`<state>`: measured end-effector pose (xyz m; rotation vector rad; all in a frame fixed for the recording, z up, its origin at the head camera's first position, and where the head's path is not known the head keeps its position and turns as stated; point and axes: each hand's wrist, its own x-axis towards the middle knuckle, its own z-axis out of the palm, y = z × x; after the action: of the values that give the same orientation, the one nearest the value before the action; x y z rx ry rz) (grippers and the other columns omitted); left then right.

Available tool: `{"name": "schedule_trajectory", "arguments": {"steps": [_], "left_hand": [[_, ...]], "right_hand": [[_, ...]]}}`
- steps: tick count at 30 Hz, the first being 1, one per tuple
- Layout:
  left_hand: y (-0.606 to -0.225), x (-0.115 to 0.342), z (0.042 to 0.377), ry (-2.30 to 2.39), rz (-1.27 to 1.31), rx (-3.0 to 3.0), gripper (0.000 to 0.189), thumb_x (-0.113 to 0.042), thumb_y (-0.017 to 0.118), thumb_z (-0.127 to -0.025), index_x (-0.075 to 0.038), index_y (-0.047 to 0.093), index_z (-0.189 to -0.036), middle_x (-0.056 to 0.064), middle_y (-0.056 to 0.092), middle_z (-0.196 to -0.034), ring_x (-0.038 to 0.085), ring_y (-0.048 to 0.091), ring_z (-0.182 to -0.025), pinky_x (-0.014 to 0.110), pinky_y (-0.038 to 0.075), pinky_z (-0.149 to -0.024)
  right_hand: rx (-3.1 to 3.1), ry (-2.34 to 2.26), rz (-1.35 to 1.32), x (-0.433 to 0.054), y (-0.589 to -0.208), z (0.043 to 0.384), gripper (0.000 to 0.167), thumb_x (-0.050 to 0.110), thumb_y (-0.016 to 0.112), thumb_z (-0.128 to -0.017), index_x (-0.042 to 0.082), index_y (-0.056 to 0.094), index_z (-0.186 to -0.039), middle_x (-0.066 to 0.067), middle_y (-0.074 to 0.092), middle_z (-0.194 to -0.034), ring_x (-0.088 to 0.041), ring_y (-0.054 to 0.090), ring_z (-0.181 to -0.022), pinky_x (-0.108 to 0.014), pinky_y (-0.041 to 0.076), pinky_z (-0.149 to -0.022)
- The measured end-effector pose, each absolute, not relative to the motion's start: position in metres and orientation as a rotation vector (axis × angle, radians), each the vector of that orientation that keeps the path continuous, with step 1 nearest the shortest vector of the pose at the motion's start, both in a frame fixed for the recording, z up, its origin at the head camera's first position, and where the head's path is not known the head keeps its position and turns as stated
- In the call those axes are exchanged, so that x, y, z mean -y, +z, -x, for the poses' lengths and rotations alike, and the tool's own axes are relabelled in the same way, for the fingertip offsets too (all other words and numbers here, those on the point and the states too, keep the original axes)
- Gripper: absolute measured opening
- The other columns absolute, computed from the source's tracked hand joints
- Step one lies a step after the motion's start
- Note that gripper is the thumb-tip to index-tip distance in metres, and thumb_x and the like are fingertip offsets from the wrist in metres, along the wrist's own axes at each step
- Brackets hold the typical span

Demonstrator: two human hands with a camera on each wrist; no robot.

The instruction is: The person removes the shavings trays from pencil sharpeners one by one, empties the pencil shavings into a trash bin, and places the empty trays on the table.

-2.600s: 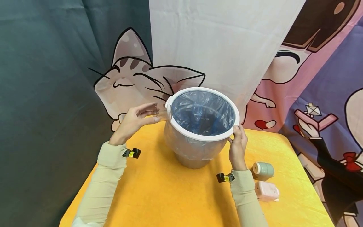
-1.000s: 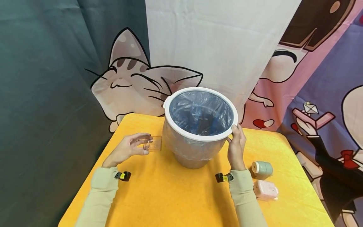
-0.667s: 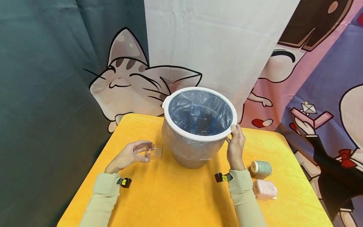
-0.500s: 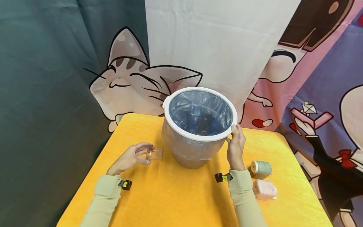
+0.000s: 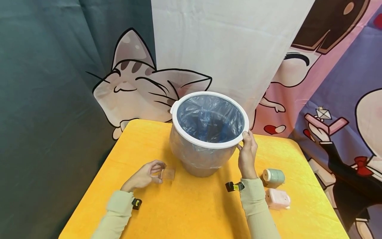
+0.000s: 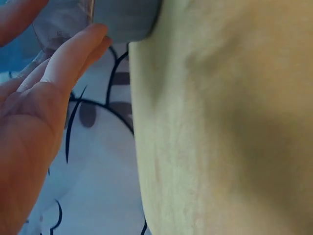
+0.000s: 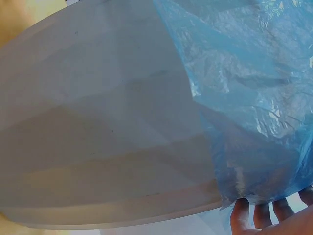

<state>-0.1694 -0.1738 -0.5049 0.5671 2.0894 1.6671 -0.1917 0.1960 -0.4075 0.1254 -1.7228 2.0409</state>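
Observation:
A trash can [image 5: 197, 146] with a white rim and a blue plastic bag [image 7: 254, 73] lining it stands tilted toward me on the yellow table. My right hand [image 5: 248, 156] grips the rim at its right side; in the right wrist view its fingers [image 7: 262, 215] lie along the bag-covered edge. Left of the can, low over the table, my left hand [image 5: 144, 176] holds a small clear plastic box [image 5: 168, 174] between thumb and fingers. The left wrist view has the clear box [image 6: 63, 24] at its top, partly cut off by the frame.
A green roll-shaped item [image 5: 273, 178] and a pink box-like item [image 5: 278, 199] sit at the right, beside my right forearm. A printed curtain [image 5: 125, 96] hangs behind the yellow table [image 5: 191, 209].
My left hand has moved with the clear box from the can's left rim down toward the table and nearer to me. The right hand has kept its grip on the rim.

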Motion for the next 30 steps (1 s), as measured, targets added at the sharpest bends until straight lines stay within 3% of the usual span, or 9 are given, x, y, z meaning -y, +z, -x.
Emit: {"name": "schedule_trajectory", "arguments": {"steps": [4,7,10,15,22,30], "left_hand": [[-0.513,0.162,0.168,1.644,-0.625,-2.065,0.059,0.010,0.068,-0.072,0.008,0.040,-0.123,0.031,0.049,-0.114,0.035,0.055,-0.097,0.028,0.052,-0.081],[-0.517,0.153,0.166,1.625,-0.626,-2.065,0.060,0.010,0.067,-0.072,0.008,0.039,-0.124,0.031,0.051,-0.108,0.030,0.055,-0.088,0.027,0.051,-0.077],[-0.524,0.146,0.164,1.610,-0.635,-2.082,0.060,0.009,0.068,-0.071,0.008,0.039,-0.124,0.030,0.051,-0.108,0.032,0.055,-0.094,0.030,0.050,-0.083],[-0.532,0.136,0.160,1.644,-0.594,-2.056,0.062,0.010,0.068,-0.070,0.008,0.039,-0.125,0.026,0.051,-0.123,0.036,0.053,-0.106,0.036,0.049,-0.089],[-0.540,0.118,0.153,1.702,-0.591,-1.989,0.062,0.009,0.068,-0.072,0.011,0.038,-0.127,0.030,0.040,-0.133,0.042,0.039,-0.124,0.041,0.041,-0.099],[-0.545,0.089,0.146,1.607,-0.590,-2.085,0.065,0.001,0.073,-0.070,0.001,0.044,-0.128,0.020,0.047,-0.132,0.033,0.046,-0.120,0.034,0.048,-0.093]], "right_hand": [[1.714,2.049,-0.127,-0.196,-0.409,0.192,0.040,0.031,0.042,-0.095,0.015,0.050,-0.131,-0.006,0.048,-0.129,-0.023,0.044,-0.114,-0.035,0.048,-0.089],[1.713,2.053,-0.126,-0.197,-0.409,0.193,0.041,0.031,0.042,-0.095,0.014,0.050,-0.131,-0.006,0.048,-0.129,-0.023,0.044,-0.114,-0.034,0.048,-0.088],[1.716,2.052,-0.118,-0.197,-0.408,0.193,0.041,0.031,0.042,-0.094,0.015,0.050,-0.131,-0.005,0.048,-0.130,-0.023,0.043,-0.114,-0.034,0.048,-0.087],[1.717,2.049,-0.106,-0.196,-0.409,0.193,0.041,0.031,0.042,-0.094,0.016,0.051,-0.131,-0.005,0.048,-0.130,-0.024,0.044,-0.114,-0.037,0.047,-0.086],[1.723,2.032,-0.097,-0.196,-0.409,0.195,0.042,0.032,0.042,-0.094,0.015,0.051,-0.131,-0.006,0.048,-0.130,-0.024,0.044,-0.115,-0.038,0.047,-0.087],[1.714,2.031,-0.089,-0.196,-0.410,0.196,0.041,0.032,0.042,-0.094,0.016,0.052,-0.130,-0.005,0.049,-0.129,-0.023,0.045,-0.114,-0.039,0.047,-0.086]]}}
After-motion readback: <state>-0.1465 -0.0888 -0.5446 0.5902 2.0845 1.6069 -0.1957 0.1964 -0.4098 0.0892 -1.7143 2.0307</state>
